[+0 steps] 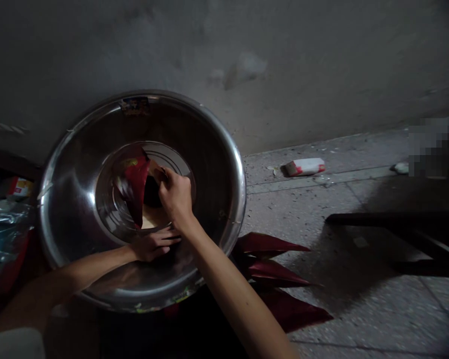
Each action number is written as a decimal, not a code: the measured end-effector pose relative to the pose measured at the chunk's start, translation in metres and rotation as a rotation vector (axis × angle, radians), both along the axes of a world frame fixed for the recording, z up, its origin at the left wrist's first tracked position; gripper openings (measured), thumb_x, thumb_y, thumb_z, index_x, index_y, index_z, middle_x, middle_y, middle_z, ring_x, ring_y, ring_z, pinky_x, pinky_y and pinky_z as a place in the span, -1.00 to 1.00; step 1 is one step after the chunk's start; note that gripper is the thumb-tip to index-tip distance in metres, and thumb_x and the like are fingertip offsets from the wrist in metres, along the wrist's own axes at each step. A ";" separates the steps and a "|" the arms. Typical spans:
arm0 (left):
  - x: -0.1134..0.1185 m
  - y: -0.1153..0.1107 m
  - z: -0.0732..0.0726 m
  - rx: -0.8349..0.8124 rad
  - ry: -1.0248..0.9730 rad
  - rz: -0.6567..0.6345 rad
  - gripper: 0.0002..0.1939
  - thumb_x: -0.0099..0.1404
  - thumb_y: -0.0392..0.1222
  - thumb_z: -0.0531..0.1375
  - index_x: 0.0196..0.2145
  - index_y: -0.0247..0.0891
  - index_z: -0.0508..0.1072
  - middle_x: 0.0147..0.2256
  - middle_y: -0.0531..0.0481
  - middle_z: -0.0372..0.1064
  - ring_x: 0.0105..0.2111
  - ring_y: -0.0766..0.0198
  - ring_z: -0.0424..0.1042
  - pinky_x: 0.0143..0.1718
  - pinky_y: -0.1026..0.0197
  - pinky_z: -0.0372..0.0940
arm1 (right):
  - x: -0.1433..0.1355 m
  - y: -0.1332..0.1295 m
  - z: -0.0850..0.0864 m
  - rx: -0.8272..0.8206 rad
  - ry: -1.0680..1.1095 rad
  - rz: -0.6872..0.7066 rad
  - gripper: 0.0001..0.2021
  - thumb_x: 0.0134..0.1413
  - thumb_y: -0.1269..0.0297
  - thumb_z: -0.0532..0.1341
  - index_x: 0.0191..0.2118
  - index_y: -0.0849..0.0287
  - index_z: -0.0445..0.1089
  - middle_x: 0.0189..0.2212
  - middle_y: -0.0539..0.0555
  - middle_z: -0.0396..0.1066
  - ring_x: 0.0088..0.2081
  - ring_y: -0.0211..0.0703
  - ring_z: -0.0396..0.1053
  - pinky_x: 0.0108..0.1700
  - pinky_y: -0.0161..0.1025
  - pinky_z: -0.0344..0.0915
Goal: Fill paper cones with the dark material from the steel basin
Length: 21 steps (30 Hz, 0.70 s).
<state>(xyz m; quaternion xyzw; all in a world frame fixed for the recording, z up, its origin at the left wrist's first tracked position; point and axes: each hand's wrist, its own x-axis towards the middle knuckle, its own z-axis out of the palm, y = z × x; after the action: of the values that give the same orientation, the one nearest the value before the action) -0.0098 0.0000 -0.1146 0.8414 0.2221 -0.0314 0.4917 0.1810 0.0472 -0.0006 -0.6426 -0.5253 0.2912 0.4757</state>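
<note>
Red cone (133,192), inside too dark, right fingers (165,183) clamped on its edge, left fingers (167,233) apart

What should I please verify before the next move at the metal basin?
1. Right hand pinching the brown flap: ok.
2. Firmness of that grip: cannot tell.
3. Red piece within the basin: ok.
4. Left hand within the rim, fingers extended: ok.
5. Left hand pressing on anything: cannot tell.
6. Red pointed pieces outside the basin: ok.
</note>
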 end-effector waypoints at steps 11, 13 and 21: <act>0.001 -0.012 -0.010 -0.362 -0.072 0.118 -0.38 0.47 0.07 -0.04 0.38 -0.24 0.19 0.39 -0.10 0.00 0.42 -0.07 -0.12 0.43 -0.15 -0.51 | -0.001 0.013 -0.001 0.050 -0.089 0.039 -0.63 0.28 0.46 0.09 0.11 0.17 0.47 -0.07 0.21 0.58 -0.07 0.01 0.56 -0.08 -0.24 0.38; 0.003 -0.014 -0.009 -0.546 -0.043 0.303 -0.43 0.41 0.07 0.04 0.28 -0.18 0.37 0.34 -0.06 0.14 0.40 -0.11 -0.03 0.43 -0.19 -0.41 | -0.001 0.016 0.001 0.042 -0.111 0.051 -0.64 0.28 0.46 0.09 0.10 0.18 0.48 -0.10 0.22 0.59 -0.08 0.01 0.56 -0.09 -0.25 0.36; 0.016 -0.021 0.026 -0.999 -0.002 0.841 -0.48 0.27 0.19 0.08 -0.28 -0.25 0.70 -0.08 -0.09 0.59 0.19 -0.13 0.34 0.36 -0.08 -0.03 | 0.003 0.023 0.005 0.019 -0.141 0.055 -0.73 0.34 0.40 0.07 -0.08 0.19 0.53 -0.25 0.19 0.59 -0.21 -0.03 0.55 -0.17 -0.25 0.33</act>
<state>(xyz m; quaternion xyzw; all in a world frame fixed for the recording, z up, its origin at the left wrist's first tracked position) 0.0060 -0.0214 -0.0889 0.3531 0.4903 0.0651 0.7941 0.1836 0.0697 0.0046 -0.6424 -0.5777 0.2532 0.4353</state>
